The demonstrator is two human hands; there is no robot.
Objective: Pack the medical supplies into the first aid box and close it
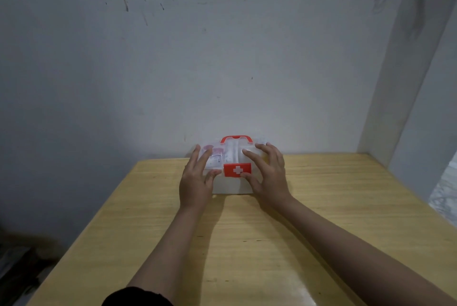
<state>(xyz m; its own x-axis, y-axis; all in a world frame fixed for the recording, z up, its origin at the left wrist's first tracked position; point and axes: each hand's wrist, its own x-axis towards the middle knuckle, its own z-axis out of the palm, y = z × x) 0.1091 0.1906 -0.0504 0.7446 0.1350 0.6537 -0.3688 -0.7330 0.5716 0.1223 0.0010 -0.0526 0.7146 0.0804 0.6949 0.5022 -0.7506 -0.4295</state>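
Observation:
A small translucent white first aid box [231,185] stands at the far edge of the wooden table, against the wall. Its lid is down, with a red handle [236,138] on top and a red latch with a white cross [237,170] on the front. Packets with pinkish print [215,156] show through the lid on the left. My left hand [197,179] lies flat on the left side of the lid, fingers spread. My right hand [268,174] rests spread on the right side, thumb by the latch.
The pale wooden table [247,244] runs from me to a grey stained wall [197,70]. A white wall edge [408,108] rises at the right. Dark clutter [22,268] lies on the floor to the left of the table.

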